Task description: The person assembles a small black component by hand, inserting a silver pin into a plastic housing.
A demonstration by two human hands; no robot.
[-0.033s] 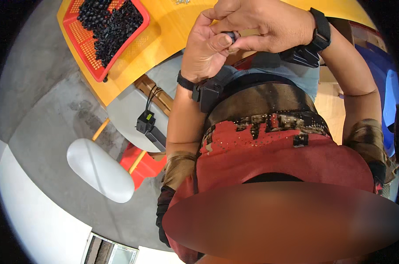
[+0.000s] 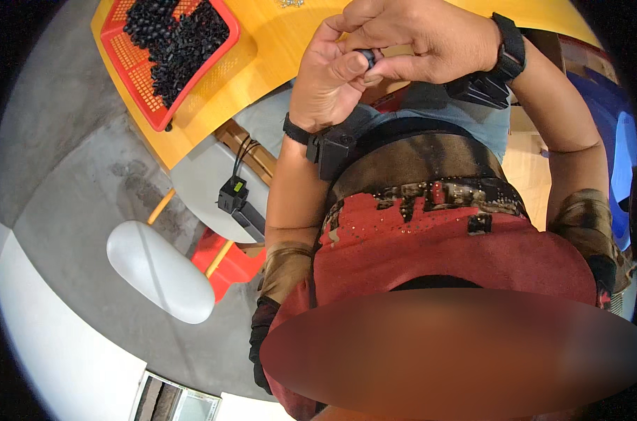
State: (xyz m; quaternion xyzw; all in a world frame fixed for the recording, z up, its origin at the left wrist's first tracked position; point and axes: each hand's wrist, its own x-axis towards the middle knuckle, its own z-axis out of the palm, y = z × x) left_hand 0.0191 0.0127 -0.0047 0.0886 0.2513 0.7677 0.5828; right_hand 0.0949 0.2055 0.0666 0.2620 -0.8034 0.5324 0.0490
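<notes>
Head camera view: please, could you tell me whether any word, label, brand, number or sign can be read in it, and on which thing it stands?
None can be read.
Black boxy device: small yellow-green patch, too small to tell whether it bears writing.
Small dark piece between the left hand and right hand: no marking distinguishable.
Red basket: no lettering visible.

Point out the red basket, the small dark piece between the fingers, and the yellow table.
Red basket (image 2: pixel 137 78), head view: its left mesh wall.
Small dark piece (image 2: pixel 367 57), head view: its exposed middle.
Yellow table (image 2: pixel 268 45), head view: bare tabletop.
</notes>
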